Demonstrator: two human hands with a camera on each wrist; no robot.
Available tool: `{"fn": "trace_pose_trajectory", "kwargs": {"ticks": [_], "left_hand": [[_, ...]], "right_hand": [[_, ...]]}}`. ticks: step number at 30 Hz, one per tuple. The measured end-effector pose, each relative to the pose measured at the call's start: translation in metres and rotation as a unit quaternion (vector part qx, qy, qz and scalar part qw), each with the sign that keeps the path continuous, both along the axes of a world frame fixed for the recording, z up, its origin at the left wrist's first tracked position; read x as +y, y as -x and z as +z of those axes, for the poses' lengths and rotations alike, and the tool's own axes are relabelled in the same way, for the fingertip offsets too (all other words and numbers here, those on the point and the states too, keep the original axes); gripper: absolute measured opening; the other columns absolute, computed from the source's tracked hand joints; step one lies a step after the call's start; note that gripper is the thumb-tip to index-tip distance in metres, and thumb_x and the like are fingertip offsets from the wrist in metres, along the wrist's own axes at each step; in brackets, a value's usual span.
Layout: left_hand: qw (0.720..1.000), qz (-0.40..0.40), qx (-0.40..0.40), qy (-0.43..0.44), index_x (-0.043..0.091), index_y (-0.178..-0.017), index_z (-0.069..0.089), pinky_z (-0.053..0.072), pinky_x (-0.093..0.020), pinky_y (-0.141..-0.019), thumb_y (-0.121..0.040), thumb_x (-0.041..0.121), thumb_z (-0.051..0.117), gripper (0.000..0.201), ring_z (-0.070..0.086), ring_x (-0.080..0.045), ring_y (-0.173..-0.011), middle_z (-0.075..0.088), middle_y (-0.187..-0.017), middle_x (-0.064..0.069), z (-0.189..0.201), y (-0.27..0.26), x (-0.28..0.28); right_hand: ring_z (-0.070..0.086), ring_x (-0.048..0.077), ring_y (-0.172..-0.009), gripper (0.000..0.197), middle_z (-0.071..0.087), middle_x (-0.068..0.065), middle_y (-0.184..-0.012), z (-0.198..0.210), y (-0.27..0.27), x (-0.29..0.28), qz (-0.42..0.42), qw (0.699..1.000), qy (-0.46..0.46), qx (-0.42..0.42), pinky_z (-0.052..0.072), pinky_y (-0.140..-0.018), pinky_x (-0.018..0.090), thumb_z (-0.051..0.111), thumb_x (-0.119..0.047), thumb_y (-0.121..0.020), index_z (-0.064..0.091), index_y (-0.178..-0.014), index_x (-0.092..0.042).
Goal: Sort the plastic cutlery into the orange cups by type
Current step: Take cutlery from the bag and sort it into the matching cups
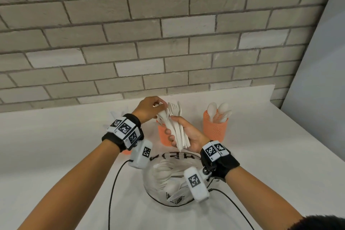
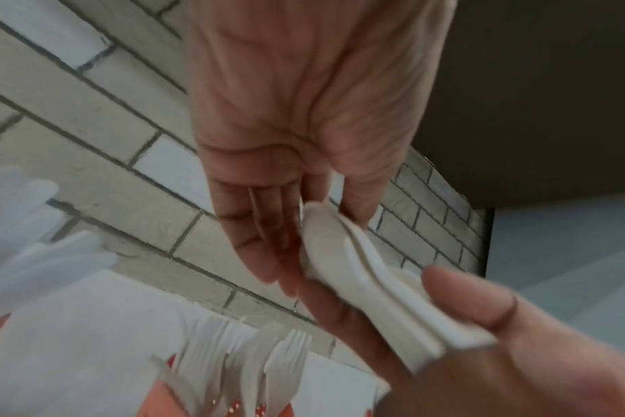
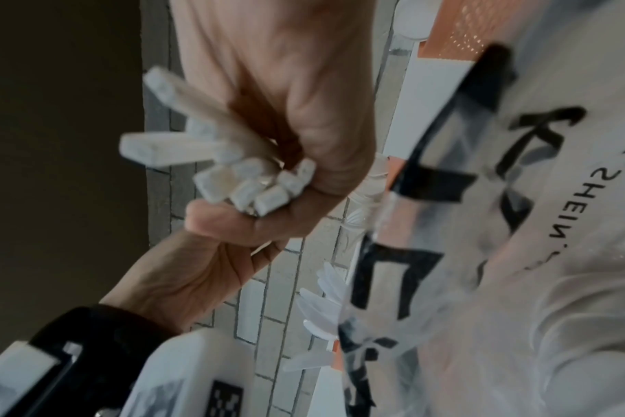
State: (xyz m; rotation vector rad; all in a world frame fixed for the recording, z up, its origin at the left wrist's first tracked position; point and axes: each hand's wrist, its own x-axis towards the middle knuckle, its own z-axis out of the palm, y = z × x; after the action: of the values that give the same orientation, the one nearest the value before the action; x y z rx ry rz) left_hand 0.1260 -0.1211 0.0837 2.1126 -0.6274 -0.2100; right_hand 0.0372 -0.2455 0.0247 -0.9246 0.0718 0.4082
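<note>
Right hand (image 1: pixel 188 134): fingers wrapped tight round a bunch of white plastic cutlery (image 1: pixel 177 130), above the middle orange plastic cup with little holes (image 1: pixel 165 136).
Left hand (image 1: pixel 149 108): fingertips pinch the top of one piece, maybe a spoon.
Right orange cup (image 1: pixel 214 129): white spoons (image 1: pixel 220 111) stand inside.
Clear plastic bag (image 1: pixel 168 179): more white cutlery, on the white table (image 1: pixel 56 145).
</note>
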Motion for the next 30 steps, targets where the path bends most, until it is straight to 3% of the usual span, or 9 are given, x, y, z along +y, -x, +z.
{"fn": "trace_pose_trajectory", "kwargs": {"ticks": [2,4,7,9,14,18,22,27,30], "left_hand": [[0.998,-0.023,0.022,-0.049,0.004,-0.110,0.061,0.048,-0.020,-0.066,-0.094,0.010,0.047,0.022,0.055,-0.019,-0.093,0.059,-0.101,-0.006,0.006,-0.003,0.004],[0.997,-0.028,0.010,-0.075,-0.001,-0.110,0.061,0.046,-0.020,-0.066,-0.093,0.004,0.044,0.024,0.054,-0.018,-0.092,0.059,-0.101,-0.006,0.009,-0.006,0.008],[0.998,-0.010,-0.038,-0.043,0.008,-0.087,0.063,0.045,-0.013,-0.057,-0.091,0.006,0.052,0.012,0.054,-0.010,-0.077,0.060,-0.095,-0.001,0.009,-0.010,0.009],[0.999,0.001,-0.047,0.004,0.019,-0.077,0.059,0.045,-0.013,-0.058,-0.090,0.007,0.055,0.018,0.053,-0.006,-0.072,0.060,-0.088,0.002,0.006,-0.012,0.007],[0.994,0.007,-0.084,0.067,0.023,-0.073,0.059,0.042,-0.015,-0.069,-0.087,0.004,0.059,0.024,0.052,-0.007,-0.072,0.059,-0.079,0.008,0.002,-0.009,0.003],[0.989,0.017,-0.117,0.091,0.011,-0.088,0.060,0.042,-0.006,-0.068,-0.088,0.005,0.057,0.006,0.052,-0.003,-0.072,0.059,-0.081,0.007,0.005,-0.007,-0.004],[0.982,0.056,-0.050,0.171,0.004,-0.099,0.059,0.046,-0.007,-0.059,-0.091,0.006,0.053,0.010,0.058,0.003,-0.056,0.058,-0.079,0.000,0.010,-0.007,-0.009],[0.992,0.027,0.012,0.122,-0.006,-0.099,0.062,0.045,-0.023,-0.072,-0.088,0.008,0.059,0.018,0.056,-0.020,-0.082,0.061,-0.089,-0.015,0.012,0.000,-0.012],[0.993,0.008,0.044,0.113,0.002,-0.090,0.060,0.046,-0.011,-0.059,-0.088,0.009,0.059,0.007,0.056,-0.013,-0.070,0.061,-0.077,-0.005,0.014,0.002,-0.008]], "right_hand": [[0.051,0.007,-0.041,0.030,0.057,-0.002,-0.057,-0.001,0.001,-0.001,0.011,1.000,0.000,-0.003,0.042,-0.038,0.016,0.046,-0.039,-0.084,0.051,-0.099,-0.014],[0.050,0.007,-0.040,0.034,0.057,-0.002,-0.057,-0.002,0.001,0.000,0.019,1.000,0.008,-0.005,0.040,-0.036,0.015,0.048,-0.040,-0.081,0.049,-0.102,-0.014],[0.048,0.007,-0.040,0.034,0.056,-0.002,-0.058,-0.003,-0.003,0.001,0.016,1.000,0.022,-0.006,0.038,-0.036,0.016,0.039,-0.039,-0.092,0.042,-0.116,-0.014],[0.048,0.007,-0.041,0.034,0.056,-0.002,-0.058,-0.003,-0.005,0.001,0.007,0.999,0.037,-0.008,0.038,-0.036,0.016,0.037,-0.040,-0.095,0.039,-0.118,-0.015],[0.050,0.006,-0.041,0.036,0.059,-0.003,-0.059,0.002,-0.003,-0.003,0.000,0.997,0.073,-0.010,0.039,-0.036,0.015,0.038,-0.043,-0.095,0.049,-0.107,-0.010],[0.048,0.006,-0.040,0.035,0.058,-0.004,-0.059,0.009,0.005,-0.007,0.013,0.999,0.043,-0.019,0.036,-0.037,0.015,0.035,-0.041,-0.095,0.055,-0.092,-0.012],[0.047,0.004,-0.039,0.032,0.056,-0.006,-0.058,0.013,0.008,-0.009,0.024,0.999,0.021,-0.037,0.034,-0.036,0.014,0.034,-0.038,-0.096,0.056,-0.096,-0.015],[0.046,0.003,-0.037,0.029,0.055,-0.007,-0.056,0.014,0.009,-0.007,0.022,0.998,0.037,-0.042,0.031,-0.034,0.013,0.033,-0.036,-0.097,0.054,-0.094,-0.015],[0.047,0.004,-0.038,0.029,0.056,-0.006,-0.058,0.012,0.011,-0.007,0.024,0.999,0.024,-0.041,0.032,-0.035,0.014,0.035,-0.035,-0.096,0.055,-0.094,-0.014]]}}
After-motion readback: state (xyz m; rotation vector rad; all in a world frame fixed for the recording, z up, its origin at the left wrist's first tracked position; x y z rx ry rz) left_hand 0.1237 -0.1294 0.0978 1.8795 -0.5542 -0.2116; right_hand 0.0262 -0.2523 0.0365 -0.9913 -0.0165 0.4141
